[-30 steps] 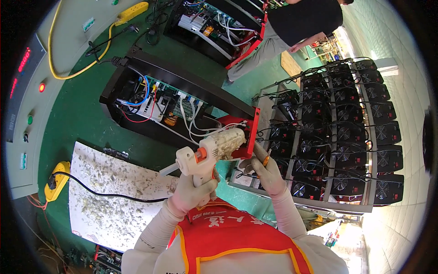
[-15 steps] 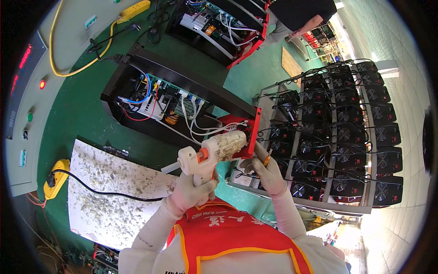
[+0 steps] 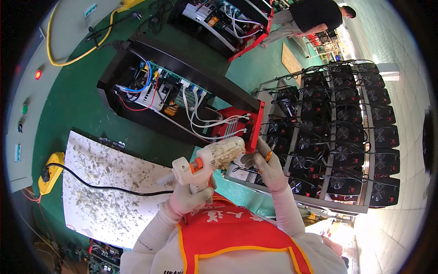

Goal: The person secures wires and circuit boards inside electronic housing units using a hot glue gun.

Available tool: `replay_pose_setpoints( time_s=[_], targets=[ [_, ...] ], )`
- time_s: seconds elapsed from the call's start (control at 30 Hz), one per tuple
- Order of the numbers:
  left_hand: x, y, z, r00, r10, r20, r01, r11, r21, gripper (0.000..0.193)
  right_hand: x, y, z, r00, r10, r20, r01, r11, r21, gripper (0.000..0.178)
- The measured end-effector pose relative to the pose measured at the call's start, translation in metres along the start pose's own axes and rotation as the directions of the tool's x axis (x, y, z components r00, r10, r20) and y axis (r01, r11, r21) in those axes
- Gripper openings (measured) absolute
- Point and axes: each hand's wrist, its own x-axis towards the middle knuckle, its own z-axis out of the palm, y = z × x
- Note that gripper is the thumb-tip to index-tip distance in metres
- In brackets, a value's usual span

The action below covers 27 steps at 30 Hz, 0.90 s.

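1. White glue gun [image 3: 210,160], its barrel crusted with yellowish-grey residue, was held upright before the wearer's chest; its nozzle end pointed to the right, just beside the lower edge of the red panel [image 3: 256,130], and whether the two touched could not be told
2. Left of the two gloved hands: the left hand [image 3: 189,200] was closed around the handle of the glue gun
3. Right of the pair: the right hand [image 3: 273,173] had its fingers bent about a slim orange tool [image 3: 268,156], of a kind too small to tell, and lay close to the outer face of the red panel
4. Black open case [image 3: 182,61], set slantwise on the green counter [image 3: 82,105], ended at the red panel; inside it were a green circuit board [image 3: 185,98], a looped blue cable [image 3: 149,77], a thin red wire [image 3: 137,110], and white cables [image 3: 228,120] that ran to the panel
5. Flecked white sheet [image 3: 114,182], on the counter at the left, was crossed by a black cord [image 3: 137,194] leading to a yellow power strip [image 3: 52,176]
6. Surroundings: a second open case [image 3: 214,27] stood beyond the first; a person in a black shirt [image 3: 317,16] was near it; at the right, a grey rack [image 3: 371,155] carried rows of black fan units [image 3: 386,162]
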Motion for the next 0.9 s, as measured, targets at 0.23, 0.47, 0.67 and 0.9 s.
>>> replay_pose_setpoints(
  time_s=[0.23, 0.47, 0.67, 0.9],
  targets=[
    [0.003, -0.004, -0.002, 1.0, 0.027, 0.004, -0.027, 0.999, -0.033, 0.028, 0.0, -0.001, 0.001, 1.0, 0.026, -0.015, -0.026, 1.0, 0.009, 0.059],
    [0.009, -0.008, -0.013, 0.997, 0.021, 0.073, -0.02, 1.0, -0.02, 0.024, -0.001, -0.007, 0.002, 0.999, 0.044, -0.01, -0.044, 0.999, -0.021, 0.06],
    [0.008, -0.016, -0.019, 0.997, 0.016, 0.076, -0.016, 1.0, -0.005, 0.023, 0.0, -0.006, 0.002, 0.999, 0.043, -0.014, -0.043, 0.999, -0.023, 0.06],
    [0.01, -0.02, -0.015, 1.0, 0.013, 0.02, -0.012, 0.999, -0.046, 0.026, -0.001, -0.007, 0.001, 0.999, 0.038, -0.012, -0.038, 0.999, -0.025, 0.06]
  ],
)
